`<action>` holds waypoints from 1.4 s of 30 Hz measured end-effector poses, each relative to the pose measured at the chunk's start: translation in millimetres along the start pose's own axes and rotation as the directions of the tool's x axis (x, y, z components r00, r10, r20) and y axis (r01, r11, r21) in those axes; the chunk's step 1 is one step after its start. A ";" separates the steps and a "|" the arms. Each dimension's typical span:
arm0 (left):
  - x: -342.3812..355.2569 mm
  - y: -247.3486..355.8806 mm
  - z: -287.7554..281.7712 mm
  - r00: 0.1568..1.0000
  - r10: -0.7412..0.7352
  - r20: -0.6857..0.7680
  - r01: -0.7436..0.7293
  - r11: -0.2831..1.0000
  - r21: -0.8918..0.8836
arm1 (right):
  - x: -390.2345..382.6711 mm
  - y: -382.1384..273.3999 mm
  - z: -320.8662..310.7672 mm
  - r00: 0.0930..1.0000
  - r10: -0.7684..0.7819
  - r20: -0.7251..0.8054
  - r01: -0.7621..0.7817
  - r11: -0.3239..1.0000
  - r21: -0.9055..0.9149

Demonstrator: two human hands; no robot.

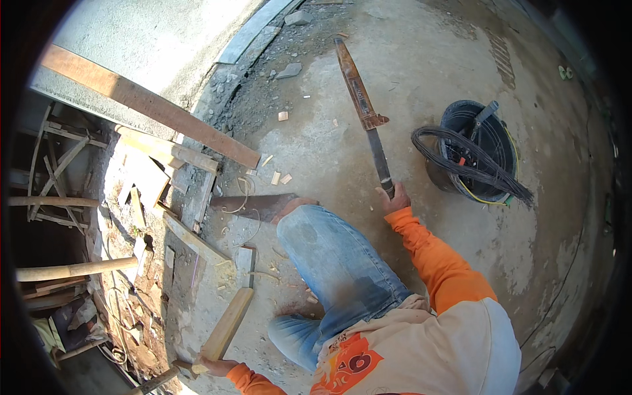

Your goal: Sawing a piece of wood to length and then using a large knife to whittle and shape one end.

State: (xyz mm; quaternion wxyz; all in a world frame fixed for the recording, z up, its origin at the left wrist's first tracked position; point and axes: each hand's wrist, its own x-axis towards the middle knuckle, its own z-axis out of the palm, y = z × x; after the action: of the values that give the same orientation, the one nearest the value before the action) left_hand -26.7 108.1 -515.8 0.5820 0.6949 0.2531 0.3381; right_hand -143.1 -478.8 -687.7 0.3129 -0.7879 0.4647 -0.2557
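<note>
My right hand [397, 199] is closed round the dark handle of a machete [378, 155], held out to the front. A brown sheath [359, 92] covers the far part of its blade, while the part near the handle is bare. At the lower left my left hand [216, 367] grips the near end of a wooden piece [228, 322], which slants away over the concrete. Beyond my bent knee lies a dark, flat, blade-like piece [253, 203]; I cannot tell its kind.
At the right stands a black bucket [438, 174] with a coil of dark wire [474, 158] across its top and a tool handle [486, 113] sticking up. A long board [151, 105] slants at the upper left. Wood offcuts [276, 178] and poles [76, 268] lie about the broken edge at left.
</note>
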 end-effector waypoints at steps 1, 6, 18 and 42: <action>-2.7 2.4 1.2 0.999 0.007 0.033 -0.007 1.000 -0.007 | 0.4 -22.7 -13.0 0.997 -0.069 -0.041 0.072 0.995 0.071; 2.5 -15.6 -8.3 0.998 0.020 -0.067 -0.019 1.000 0.021 | 13.2 -108.0 -59.5 0.939 -0.274 -0.209 0.327 0.900 0.288; -2.7 4.3 27.0 0.999 0.023 -0.048 -0.015 0.987 0.163 | 17.4 -266.6 -138.7 0.791 -0.434 -0.430 0.593 0.717 0.367; -25.1 49.6 116.7 0.972 0.088 0.217 -0.173 0.893 0.416 | 54.6 -211.4 -226.8 0.884 -0.208 -0.418 0.322 0.920 0.223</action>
State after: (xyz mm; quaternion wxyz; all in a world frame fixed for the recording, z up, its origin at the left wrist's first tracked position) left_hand 44.3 5.3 -482.6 0.4110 0.8514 0.2168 0.2434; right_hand -155.6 -506.7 -374.4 0.2873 -0.7248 0.3618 -0.5111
